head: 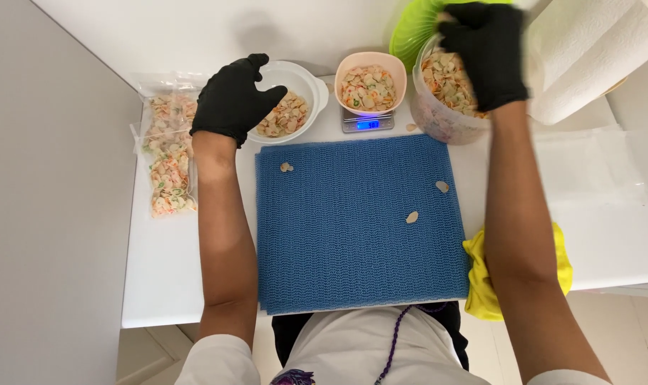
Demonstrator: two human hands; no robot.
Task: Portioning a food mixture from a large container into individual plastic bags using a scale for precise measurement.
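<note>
A white table stood pushed against a pale wall, and in the middle of it lay a blue mesh mat, which I took as my marker for everything else. Just beyond the mat's far right corner stood a clear tub heaped with pale, speckled chips; the right hand, in a black glove, was down in the tub's mouth with its fingers curled over the chips, though I could not tell whether it had closed on any. Beyond the mat's far left corner sat a white bowl with a thin layer of the same chips, and the left hand, also gloved, hovered over its near rim, fingers loosely spread and holding nothing. Between the two, past the mat's far edge, a pink bowl full of chips rested on a small scale with a blue lit display. Left of the mat lay sealed clear bags of chips. A few stray chips dotted the mat. A yellow cloth lay at its near right corner, and a paper towel roll stood beyond the tub.
</note>
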